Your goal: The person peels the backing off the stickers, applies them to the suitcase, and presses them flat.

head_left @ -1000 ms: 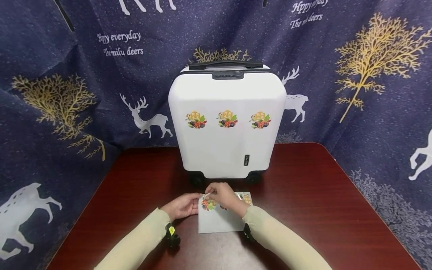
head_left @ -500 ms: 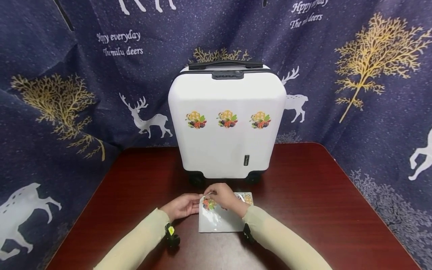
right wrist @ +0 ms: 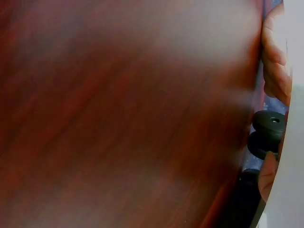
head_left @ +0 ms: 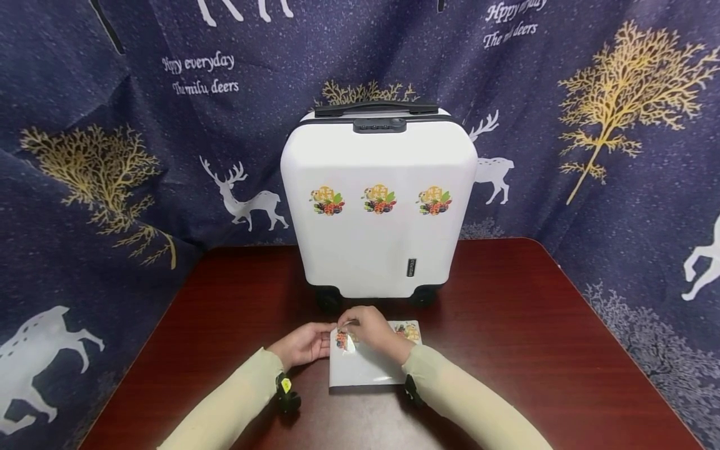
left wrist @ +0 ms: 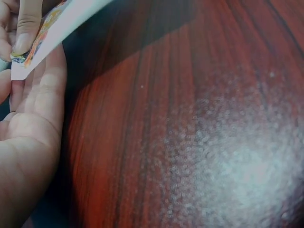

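A white sticker sheet (head_left: 365,369) with printed fruit stickers is held tilted over the table. My left hand (head_left: 305,344) grips its upper left corner, with fingers behind the sheet as the left wrist view shows. Curled over the same corner, my right hand (head_left: 368,325) pinches at the edge of a fruit sticker (head_left: 342,339); its thumb (left wrist: 26,33) presses on the print in the left wrist view. The right hand covers part of the sheet's top row. Behind stands a white suitcase (head_left: 377,250) bearing three fruit stickers in a row, left, middle and right.
The suitcase stands upright on a dark red wooden table (head_left: 506,337), its black wheel (right wrist: 268,124) close behind the hands. A dark blue curtain (head_left: 253,112) with deer and gold trees hangs behind. Black wrist devices (head_left: 288,394) sit at both sleeves.
Both hands stay at the sheet's upper left corner. The sheet tilts slightly, its glare shifts, and its left sticker is now more covered by the right fingers.
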A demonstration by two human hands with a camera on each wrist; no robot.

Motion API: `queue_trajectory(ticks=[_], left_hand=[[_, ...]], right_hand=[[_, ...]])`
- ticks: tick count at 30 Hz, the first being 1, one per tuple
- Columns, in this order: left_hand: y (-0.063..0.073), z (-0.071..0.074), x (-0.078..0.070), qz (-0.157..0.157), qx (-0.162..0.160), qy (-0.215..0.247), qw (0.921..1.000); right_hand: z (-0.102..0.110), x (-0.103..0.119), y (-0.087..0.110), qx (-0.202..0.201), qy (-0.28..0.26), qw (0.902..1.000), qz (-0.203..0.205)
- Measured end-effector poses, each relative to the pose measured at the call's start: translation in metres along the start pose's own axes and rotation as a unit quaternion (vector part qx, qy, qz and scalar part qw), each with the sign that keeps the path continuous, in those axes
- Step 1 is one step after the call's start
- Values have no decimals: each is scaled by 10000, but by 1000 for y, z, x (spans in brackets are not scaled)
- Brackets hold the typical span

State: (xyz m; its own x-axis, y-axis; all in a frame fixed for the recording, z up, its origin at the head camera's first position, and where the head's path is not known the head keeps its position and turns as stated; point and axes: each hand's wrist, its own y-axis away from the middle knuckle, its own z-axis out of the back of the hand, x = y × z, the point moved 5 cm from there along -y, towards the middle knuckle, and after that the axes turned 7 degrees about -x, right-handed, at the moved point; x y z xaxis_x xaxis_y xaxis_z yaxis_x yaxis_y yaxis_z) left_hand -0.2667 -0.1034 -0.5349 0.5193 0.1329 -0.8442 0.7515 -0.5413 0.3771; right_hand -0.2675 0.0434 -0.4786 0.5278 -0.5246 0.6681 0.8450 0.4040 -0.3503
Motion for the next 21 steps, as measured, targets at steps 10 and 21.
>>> queue_trajectory(ticks=[10, 21], left_hand=[[-1, 1, 1, -141, -79, -94, 9998], [-2, -3, -1, -117, -308, -381, 9987]], right_hand=[[4, 0, 0, -122, 99, 9999, -8], [1, 1, 0, -46, 653, 9979, 25]])
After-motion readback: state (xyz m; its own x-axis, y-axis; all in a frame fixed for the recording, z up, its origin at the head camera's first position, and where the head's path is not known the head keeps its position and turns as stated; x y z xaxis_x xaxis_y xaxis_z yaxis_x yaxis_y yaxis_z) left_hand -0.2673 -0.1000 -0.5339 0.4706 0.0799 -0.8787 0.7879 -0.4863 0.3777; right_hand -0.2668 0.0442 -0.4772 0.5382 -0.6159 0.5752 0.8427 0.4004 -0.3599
